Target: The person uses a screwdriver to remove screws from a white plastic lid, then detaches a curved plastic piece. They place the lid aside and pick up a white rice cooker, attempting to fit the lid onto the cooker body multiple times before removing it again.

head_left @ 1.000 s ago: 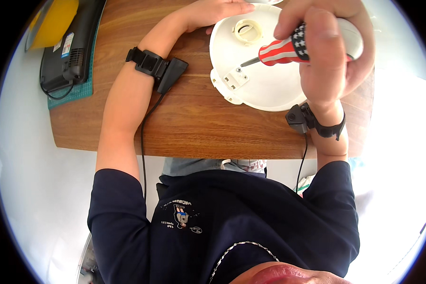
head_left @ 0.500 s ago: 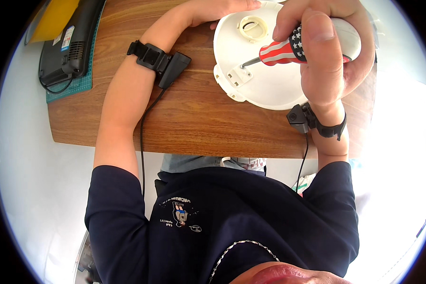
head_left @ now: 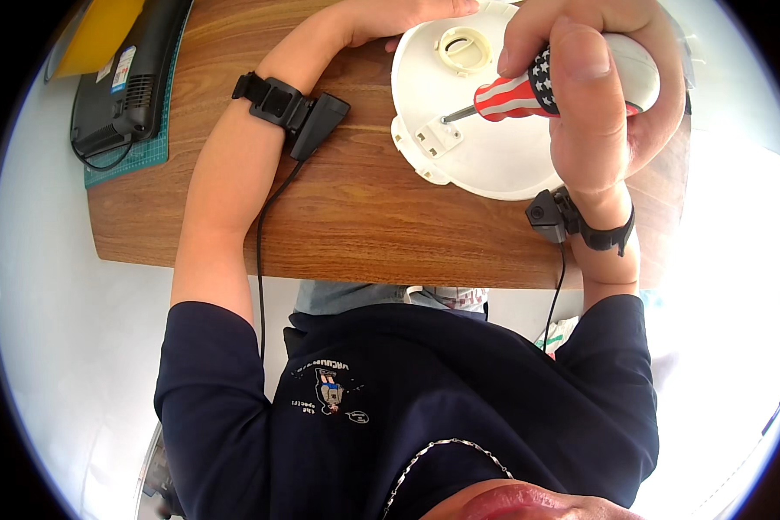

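Observation:
A round white plastic cover lies on the wooden table, with a raised ring near its far part. My right hand is closed round the handle of a screwdriver with a red-and-white striped, starred grip. The screwdriver slants down to the left, its tip at a screw spot on a small white bracket near the cover's left edge. At the far rim of the cover rests my left hand, its visible fingers stretched out; the rest of that hand is cut off by the picture's edge.
On the far left a black device with vents and a cord lies on a green cutting mat. A yellow object is above it. Cameras strapped to both wrists trail black cables over the near table edge.
Almost nothing differs. The screwdriver's grip has turned slightly within my right hand, its stripes shifting a little; the cover and my left hand stay in place.

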Motion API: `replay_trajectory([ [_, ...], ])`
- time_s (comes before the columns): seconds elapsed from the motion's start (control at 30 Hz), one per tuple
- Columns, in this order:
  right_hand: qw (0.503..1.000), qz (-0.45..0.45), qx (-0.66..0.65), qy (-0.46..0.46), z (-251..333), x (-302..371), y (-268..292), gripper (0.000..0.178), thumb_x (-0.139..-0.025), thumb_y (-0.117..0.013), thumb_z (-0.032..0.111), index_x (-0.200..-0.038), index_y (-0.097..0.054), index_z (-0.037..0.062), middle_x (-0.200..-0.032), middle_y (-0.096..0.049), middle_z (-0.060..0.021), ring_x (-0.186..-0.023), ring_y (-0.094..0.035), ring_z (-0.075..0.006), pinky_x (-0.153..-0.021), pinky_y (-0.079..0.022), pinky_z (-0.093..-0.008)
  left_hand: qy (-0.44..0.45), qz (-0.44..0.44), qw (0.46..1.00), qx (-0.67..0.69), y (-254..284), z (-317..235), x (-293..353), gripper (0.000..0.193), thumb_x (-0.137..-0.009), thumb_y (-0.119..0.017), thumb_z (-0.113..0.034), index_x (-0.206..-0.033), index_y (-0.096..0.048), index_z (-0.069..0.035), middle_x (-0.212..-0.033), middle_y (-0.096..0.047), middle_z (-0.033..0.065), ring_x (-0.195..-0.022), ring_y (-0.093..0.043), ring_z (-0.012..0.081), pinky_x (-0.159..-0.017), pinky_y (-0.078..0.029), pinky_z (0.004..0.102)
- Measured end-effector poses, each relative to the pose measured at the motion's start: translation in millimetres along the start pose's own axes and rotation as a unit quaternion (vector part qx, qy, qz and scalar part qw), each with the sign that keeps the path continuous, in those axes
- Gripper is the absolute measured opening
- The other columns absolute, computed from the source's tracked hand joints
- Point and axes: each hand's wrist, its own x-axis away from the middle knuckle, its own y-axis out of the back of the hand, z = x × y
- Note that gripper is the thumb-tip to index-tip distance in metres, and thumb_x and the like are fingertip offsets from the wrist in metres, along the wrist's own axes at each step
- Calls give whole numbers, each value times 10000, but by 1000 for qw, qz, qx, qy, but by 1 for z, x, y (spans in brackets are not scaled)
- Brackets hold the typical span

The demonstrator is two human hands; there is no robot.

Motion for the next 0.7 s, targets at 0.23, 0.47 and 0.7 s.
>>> replay_trajectory([
  [0.23, 981, 67, 84, 161, -25, -13, 9, 526, -850, -821, 452, -987, -553, 20, -866, -596, -45, -698, -512, -90, -637, -420, -240, -83, 40, 995, -26, 5, 7, -8, 315, -1054, -596, -239, -1204, -693, 19, -1145, -709, 30, -1048, -598, 109, -920, -503, 298],
  [0.47, 955, 140, 51, 255, -28, -26, 13, 887, -506, -1041, 457, -1104, -560, 12, -967, -631, -73, -779, -594, -95, -668, -466, -217, -73, 17, 995, -59, 3, 3, -3, 328, -1039, -596, -218, -1275, -658, 2, -1251, -688, 71, -1133, -597, 152, -987, -492, 334],
  [0.7, 909, -7, -286, 303, -54, -24, -44, 568, -677, -978, 102, -1059, -596, -72, -1025, -684, -195, -907, -725, -275, -765, -580, -343, -66, 34, 996, -55, 7, 9, -3, 339, -1045, -590, -224, -1284, -653, 7, -1253, -686, 69, -1138, -596, 154, -994, -487, 327],
])
